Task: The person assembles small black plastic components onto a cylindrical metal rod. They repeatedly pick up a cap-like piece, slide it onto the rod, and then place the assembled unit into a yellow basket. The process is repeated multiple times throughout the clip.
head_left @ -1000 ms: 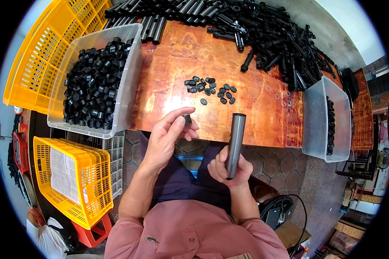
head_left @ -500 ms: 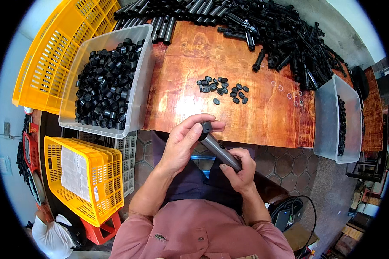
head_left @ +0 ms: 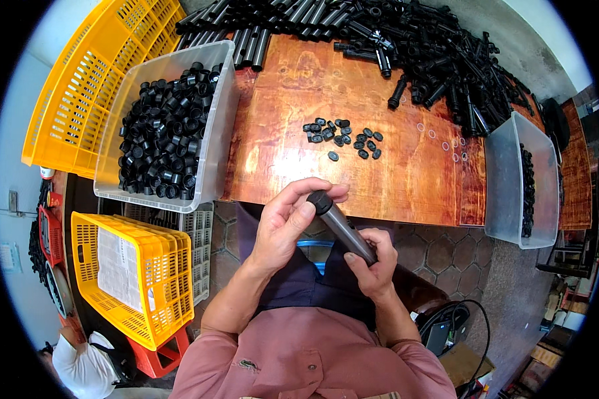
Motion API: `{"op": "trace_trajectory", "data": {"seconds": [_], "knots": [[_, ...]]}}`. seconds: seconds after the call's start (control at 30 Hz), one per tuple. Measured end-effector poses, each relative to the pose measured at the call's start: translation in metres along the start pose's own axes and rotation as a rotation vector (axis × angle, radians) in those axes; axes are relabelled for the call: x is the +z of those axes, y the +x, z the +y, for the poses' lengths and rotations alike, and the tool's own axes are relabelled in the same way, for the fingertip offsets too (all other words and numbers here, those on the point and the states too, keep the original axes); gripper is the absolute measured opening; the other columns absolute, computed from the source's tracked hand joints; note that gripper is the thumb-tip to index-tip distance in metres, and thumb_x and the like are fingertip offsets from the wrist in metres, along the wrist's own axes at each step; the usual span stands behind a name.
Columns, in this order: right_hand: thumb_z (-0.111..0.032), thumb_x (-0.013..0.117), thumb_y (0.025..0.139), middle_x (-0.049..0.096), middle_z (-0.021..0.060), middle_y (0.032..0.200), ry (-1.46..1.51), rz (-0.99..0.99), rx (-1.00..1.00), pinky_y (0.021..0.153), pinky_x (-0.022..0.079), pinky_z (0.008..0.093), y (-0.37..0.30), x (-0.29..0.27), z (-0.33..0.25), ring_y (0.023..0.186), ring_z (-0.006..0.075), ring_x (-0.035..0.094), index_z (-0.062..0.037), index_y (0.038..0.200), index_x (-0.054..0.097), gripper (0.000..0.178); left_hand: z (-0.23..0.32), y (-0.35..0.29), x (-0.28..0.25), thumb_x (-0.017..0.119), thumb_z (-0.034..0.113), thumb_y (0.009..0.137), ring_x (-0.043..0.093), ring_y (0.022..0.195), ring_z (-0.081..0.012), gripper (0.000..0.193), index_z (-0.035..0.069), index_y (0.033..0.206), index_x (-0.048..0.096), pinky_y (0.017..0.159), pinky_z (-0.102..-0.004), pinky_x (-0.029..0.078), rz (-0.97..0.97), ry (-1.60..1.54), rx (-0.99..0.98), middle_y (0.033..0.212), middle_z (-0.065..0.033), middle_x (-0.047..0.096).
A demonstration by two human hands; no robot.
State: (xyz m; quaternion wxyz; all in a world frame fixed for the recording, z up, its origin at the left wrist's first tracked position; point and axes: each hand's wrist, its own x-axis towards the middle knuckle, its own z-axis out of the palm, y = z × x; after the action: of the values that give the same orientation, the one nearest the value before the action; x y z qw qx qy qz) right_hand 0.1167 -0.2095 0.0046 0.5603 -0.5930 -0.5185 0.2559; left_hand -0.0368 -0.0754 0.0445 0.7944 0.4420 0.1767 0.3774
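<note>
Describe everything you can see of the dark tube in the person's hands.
The dark grey tube is straight and round, its smooth surface faintly glossy; metal or plastic, I can't tell. A black cap sits at its far end, held by the left hand; whether it is fully seated is unclear. The tube slants toward the picture's lower right, its near part gripped in the right hand, above the lap.
</note>
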Motion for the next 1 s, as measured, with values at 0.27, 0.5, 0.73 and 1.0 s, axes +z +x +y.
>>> {"op": "trace_trajectory", "data": {"seconds": [0.27,0.5,0.73,1.0], "knots": [[-0.012,0.073,0.083,0.062,0.0077,0.086,0.031,0.008,0.01,0.065,0.045,0.0253,0.0,0.002,-0.005,0.071,0.0106,0.054,0.0018,0.108,0.056,0.033,-0.001,-0.002,0.001,0.055,0.024,0.102,0.058,0.124,-0.0268,0.039,-0.001,0.133,0.05,0.107,-0.0396,0.045,0.0,0.0,0.05,0.133,-0.0212,0.06],[-0.011,0.074,0.082,0.063,0.0102,0.086,-0.023,0.002,-0.041,0.065,0.047,0.0271,0.0,0.001,-0.005,0.07,0.0148,0.059,0.0015,0.108,0.056,0.035,-0.002,-0.004,0.001,0.058,0.024,0.101,0.062,0.116,-0.0221,0.039,0.0,0.132,0.051,0.101,-0.0363,0.049,-0.003,-0.014,0.044,0.131,-0.0205,0.061],[-0.009,0.079,0.078,0.067,0.0152,0.09,-0.13,0.085,-0.094,0.064,0.053,0.0316,0.004,0.007,-0.01,0.072,0.0242,0.067,-0.0004,0.109,0.057,0.04,-0.011,-0.005,-0.002,0.06,0.026,0.099,0.061,0.119,-0.0335,0.037,0.005,0.128,0.054,0.101,-0.0454,0.049,0.062,-0.11,-0.063,0.126,-0.022,0.063],[-0.004,0.079,0.076,0.066,0.015,0.096,-0.169,0.056,-0.078,0.071,0.052,0.0301,0.007,0.006,-0.013,0.079,0.0222,0.066,0.0007,0.114,0.059,0.043,-0.019,-0.004,-0.007,0.06,0.026,0.098,0.058,0.122,-0.0374,0.037,0.004,0.128,0.054,0.106,-0.0507,0.045,0.065,-0.212,-0.127,0.125,-0.0221,0.063]]}}
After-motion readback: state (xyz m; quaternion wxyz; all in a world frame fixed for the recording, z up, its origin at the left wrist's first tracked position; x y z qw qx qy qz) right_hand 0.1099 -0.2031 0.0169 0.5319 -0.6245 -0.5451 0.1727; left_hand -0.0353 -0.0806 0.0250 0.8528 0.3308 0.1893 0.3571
